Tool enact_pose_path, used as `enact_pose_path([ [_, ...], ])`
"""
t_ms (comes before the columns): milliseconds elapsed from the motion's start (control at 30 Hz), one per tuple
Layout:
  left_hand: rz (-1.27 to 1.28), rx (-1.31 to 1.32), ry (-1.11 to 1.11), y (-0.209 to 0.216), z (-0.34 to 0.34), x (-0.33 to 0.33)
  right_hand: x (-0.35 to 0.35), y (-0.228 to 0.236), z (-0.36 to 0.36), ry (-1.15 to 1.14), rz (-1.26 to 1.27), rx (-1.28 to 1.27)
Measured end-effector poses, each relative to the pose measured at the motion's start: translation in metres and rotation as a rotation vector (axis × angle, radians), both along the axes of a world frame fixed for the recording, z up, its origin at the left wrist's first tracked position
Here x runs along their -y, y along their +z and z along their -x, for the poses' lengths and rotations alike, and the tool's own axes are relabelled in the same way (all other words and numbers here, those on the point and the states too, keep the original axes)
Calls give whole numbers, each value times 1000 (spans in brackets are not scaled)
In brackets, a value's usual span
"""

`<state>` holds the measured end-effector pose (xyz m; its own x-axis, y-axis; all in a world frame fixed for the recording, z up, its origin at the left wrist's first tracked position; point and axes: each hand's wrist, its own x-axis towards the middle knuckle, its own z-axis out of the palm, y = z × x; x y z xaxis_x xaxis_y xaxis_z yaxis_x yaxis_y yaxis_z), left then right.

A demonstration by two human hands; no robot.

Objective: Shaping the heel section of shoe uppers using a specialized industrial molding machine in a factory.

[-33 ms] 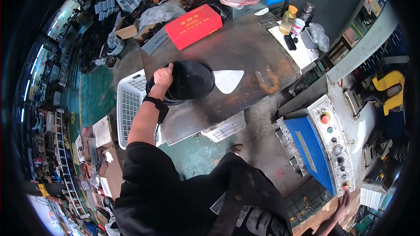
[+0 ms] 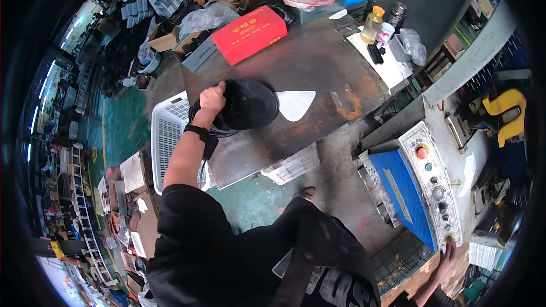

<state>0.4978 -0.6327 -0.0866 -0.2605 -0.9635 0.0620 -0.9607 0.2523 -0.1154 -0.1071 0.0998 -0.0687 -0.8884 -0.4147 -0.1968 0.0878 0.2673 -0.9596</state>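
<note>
My left hand [image 2: 212, 98] is closed, knuckles up, at the left edge of a round black stack of thin, slightly shiny pieces [image 2: 250, 105]. The stack lies on a worn dark metal table [image 2: 307, 68], and my fingertips are hidden against it. A white pointed flat piece [image 2: 296, 104] lies touching or close to the stack's right side. At the lower right my right hand [image 2: 446, 258] reaches with stretched fingers to the near end of a control panel [image 2: 435, 185]. Its fingertips touch a button or knob there, which they partly cover.
A red box [image 2: 250, 35] stands at the table's back. Bottles and a jar [image 2: 384, 34] sit on a white sheet at the far right. A white plastic basket [image 2: 162, 148] stands left of the table. A blue-sided machine housing [image 2: 401, 196] is to my right.
My right hand has shifted slightly upward over the near end of the panel, covering more of the button there. The left hand and the black stack look unmoved.
</note>
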Motion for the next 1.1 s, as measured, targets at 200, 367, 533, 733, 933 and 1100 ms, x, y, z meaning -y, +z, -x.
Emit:
enact_pose_path([
  [200, -362, -508, -317, 98, 132, -60, 227, 54, -123, 322, -146, -142],
  [367, -1014, -674, -498, 134, 240, -131, 349, 108, -194, 792, 2, -933],
  [533, -1562, -771, -702, 148, 340, -214, 307, 102, -174, 901, -43, -738],
  [733, -1322, -542, -1890, 116, 448, -322, 163, 120, -114, 742, -138, -358],
  [933, -1868, -432, -1539, 164, 560, -430, 27, 141, -45, 283, 178, -38],
  [1100, -1328, -931, -2085, 256, 675, -501, -26, 206, 68, -174, 370, -361],
])
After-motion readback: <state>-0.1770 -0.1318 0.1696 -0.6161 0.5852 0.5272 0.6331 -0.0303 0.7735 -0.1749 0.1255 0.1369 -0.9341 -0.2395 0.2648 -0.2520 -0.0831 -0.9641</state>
